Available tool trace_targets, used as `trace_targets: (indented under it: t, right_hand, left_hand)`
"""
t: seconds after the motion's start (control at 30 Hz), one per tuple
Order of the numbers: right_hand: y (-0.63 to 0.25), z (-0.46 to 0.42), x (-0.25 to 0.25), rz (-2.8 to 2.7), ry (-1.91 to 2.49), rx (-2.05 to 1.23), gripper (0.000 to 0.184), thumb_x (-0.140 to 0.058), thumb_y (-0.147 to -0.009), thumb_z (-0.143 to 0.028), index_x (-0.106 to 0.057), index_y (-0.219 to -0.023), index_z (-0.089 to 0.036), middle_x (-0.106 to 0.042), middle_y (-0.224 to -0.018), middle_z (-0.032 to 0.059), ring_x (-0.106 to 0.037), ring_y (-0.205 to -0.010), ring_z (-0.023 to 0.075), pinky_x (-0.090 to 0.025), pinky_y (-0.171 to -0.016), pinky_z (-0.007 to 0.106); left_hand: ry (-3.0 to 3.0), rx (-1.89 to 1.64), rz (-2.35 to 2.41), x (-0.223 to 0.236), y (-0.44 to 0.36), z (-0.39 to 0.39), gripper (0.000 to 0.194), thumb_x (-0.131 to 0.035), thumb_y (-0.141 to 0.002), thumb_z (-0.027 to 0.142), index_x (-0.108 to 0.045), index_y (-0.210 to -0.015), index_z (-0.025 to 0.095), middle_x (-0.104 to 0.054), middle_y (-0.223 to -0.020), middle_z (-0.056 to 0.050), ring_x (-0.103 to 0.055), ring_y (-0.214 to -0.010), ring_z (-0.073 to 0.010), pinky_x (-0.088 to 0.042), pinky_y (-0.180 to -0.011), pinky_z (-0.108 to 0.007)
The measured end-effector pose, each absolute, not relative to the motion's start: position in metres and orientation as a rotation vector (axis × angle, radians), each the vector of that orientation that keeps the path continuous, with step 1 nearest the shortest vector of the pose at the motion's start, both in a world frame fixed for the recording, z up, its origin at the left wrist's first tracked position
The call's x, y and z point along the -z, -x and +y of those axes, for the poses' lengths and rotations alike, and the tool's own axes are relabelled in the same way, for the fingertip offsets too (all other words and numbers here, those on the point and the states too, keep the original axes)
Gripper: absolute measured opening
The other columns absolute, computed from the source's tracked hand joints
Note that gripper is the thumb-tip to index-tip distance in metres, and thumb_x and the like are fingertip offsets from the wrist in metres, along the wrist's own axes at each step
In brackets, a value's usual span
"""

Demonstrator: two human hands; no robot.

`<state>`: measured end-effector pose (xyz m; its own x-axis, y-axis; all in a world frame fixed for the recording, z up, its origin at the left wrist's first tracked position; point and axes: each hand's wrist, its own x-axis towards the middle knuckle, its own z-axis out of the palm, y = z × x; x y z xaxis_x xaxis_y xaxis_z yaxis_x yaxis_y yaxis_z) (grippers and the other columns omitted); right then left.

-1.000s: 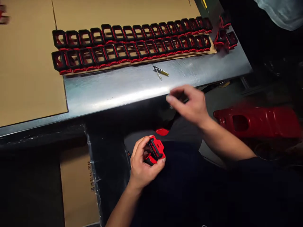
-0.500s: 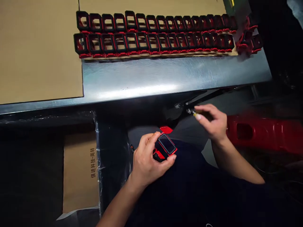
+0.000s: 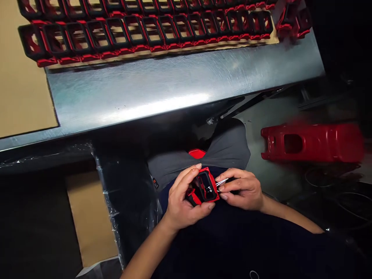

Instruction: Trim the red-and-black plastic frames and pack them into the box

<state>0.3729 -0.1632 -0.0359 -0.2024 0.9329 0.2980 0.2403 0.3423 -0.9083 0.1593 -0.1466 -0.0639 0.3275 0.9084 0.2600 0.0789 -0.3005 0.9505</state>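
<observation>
My left hand is closed around a red-and-black rectangular plastic housing, its fingers along the top and thumb along the lower edge. The housing is tilted, with its black-rimmed opening turned up towards me. At its right side, my right hand pinches thin silver tweezers. Their prongs point left and reach the housing's red edge; whether the tips go inside cannot be made out. Both hands are above my lap, below the table's front edge.
Rows of similar red-and-black housings stand on cardboard on the metal table. A red plastic stool lies to the right. At lower left is a plastic-lined container with a cardboard piece inside.
My right hand has come down and left, bringing the tweezers to the housing. My left hand has turned the housing slightly. The view has shifted, so the table rows appear higher and further left.
</observation>
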Motion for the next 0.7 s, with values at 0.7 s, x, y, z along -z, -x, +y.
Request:
trace_targets:
  t: [0.7]
  right_hand:
    - [-0.367, -0.154, 0.015, -1.915, 0.952, -0.735, 0.005, -0.07, -0.089, -0.018, -0.073, -0.085, -0.015, -0.077, -0.088, 0.0101, -0.074, -0.072, 0.0152, -0.059, -0.063, 0.026]
  left_hand:
    - [-1.41, -1.135, 0.731, 0.09, -0.155, -0.158, 0.094, -0.088, -0.072, 0.041, -0.043, -0.152, 0.024, -0.061, -0.143, -0.021, -0.063, -0.128, -0.0321, -0.054, -0.105, -0.044]
